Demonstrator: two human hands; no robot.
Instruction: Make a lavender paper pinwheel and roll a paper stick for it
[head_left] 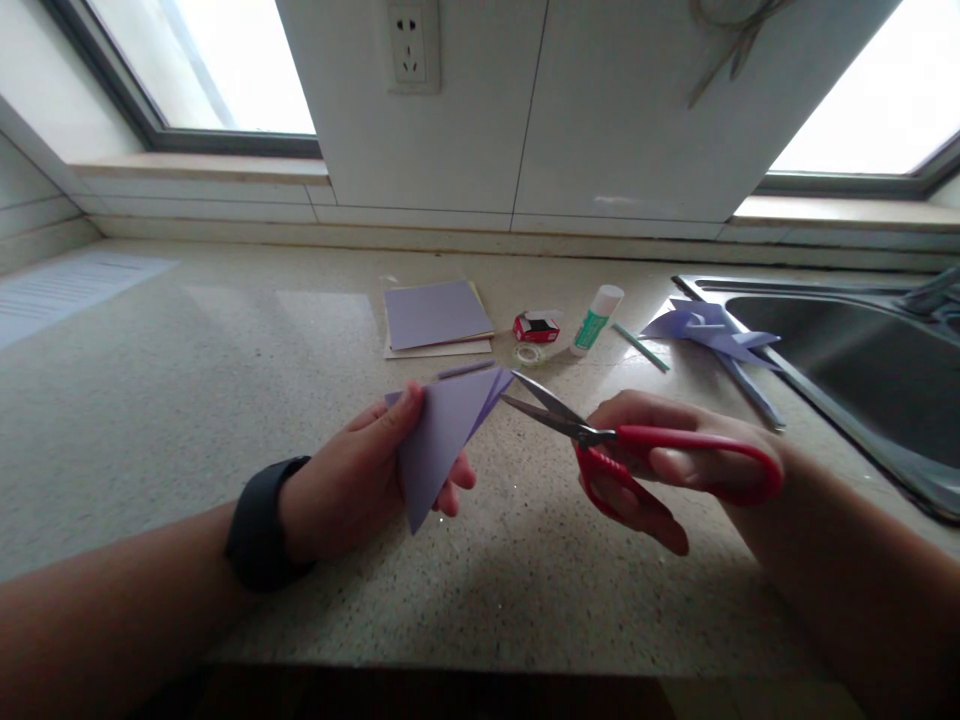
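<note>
My left hand pinches a folded lilac paper triangle above the speckled countertop, thumb on top and fingers behind. A black band circles that wrist. My right hand grips red-handled scissors, fingers through the loops. The steel blades are parted and their tips meet the paper's upper right corner.
Farther back lie a stack of coloured paper sheets, a small red box, a clear tape roll, a glue stick, a thin green strip and a lilac paper pinwheel. A steel sink is sunk in at the right.
</note>
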